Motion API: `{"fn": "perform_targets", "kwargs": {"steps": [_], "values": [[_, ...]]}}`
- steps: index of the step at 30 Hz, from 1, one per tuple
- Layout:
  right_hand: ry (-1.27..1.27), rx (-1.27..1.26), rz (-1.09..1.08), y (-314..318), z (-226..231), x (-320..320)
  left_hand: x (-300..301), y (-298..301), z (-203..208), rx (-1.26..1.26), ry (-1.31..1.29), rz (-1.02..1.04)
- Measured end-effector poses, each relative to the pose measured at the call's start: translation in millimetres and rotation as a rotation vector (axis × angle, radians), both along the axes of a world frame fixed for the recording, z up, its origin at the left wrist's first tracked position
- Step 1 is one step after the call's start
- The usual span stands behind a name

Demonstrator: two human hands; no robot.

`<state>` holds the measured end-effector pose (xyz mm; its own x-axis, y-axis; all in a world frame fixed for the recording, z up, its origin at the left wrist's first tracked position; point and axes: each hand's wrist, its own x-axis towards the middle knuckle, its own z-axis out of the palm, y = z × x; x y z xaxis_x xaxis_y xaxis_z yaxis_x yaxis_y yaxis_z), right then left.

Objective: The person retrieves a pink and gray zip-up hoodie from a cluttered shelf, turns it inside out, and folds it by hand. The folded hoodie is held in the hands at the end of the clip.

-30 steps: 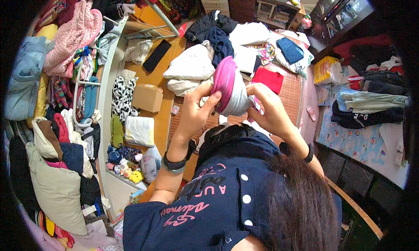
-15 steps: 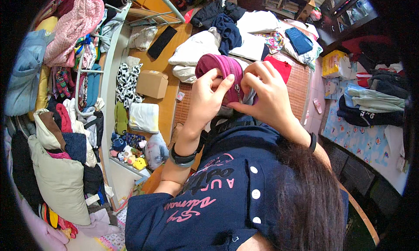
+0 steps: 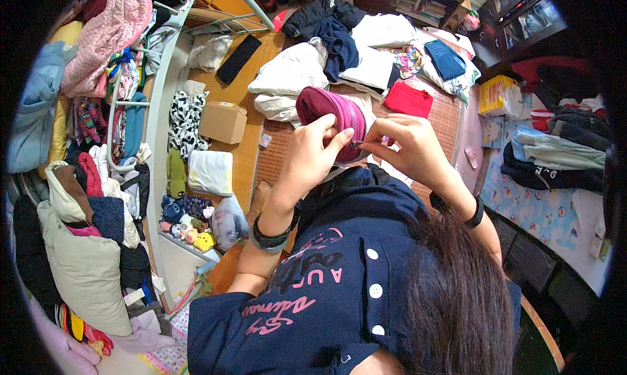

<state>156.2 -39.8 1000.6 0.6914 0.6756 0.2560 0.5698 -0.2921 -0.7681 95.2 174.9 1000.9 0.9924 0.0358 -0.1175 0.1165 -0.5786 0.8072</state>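
A magenta zip pouch (image 3: pixel 315 105) is held up in front of my body, above the bed. My left hand (image 3: pixel 312 150) grips its near left side, thumb on top and fingers curled round it. Along the pouch's right side runs a pink zipper (image 3: pixel 353 119). At the zipper's near end my right hand (image 3: pixel 410 143) is closed in a pinch on what looks like the small zipper pull. The pouch's underside and any contents are hidden.
Beyond the pouch, a folded red cloth (image 3: pixel 408 99) and white bedding (image 3: pixel 287 71) lie on the bed. Left of it are a cardboard box (image 3: pixel 223 122) and a folded white cloth (image 3: pixel 210 172). Clothes hang over a metal rail (image 3: pixel 114 130); more clothes lie on a blue-patterned surface (image 3: pixel 522 195) at right.
My right hand has shifted right and away from the pouch's side, now pinching at the zipper's near end. The pouch has turned slightly, showing more of the zipper. My left hand keeps its grip.
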Motion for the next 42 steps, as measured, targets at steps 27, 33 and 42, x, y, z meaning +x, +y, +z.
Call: {"fn": "perform_targets", "kwargs": {"steps": [27, 33, 42], "values": [[-0.518, 0.170, -0.061, -46.0, 65.3, 10.2, -8.7, -12.2, 55.0, -0.265, 0.045, -0.475], [-0.016, 0.174, -0.357, -75.2, 17.9, 72.5, -10.6, 11.2, 51.1, -0.287, 0.024, -0.583], [0.418, 0.571, -0.338, -51.5, 22.9, 48.4, -14.3, 56.9, 40.3, -0.200, 0.218, -0.573]]}}
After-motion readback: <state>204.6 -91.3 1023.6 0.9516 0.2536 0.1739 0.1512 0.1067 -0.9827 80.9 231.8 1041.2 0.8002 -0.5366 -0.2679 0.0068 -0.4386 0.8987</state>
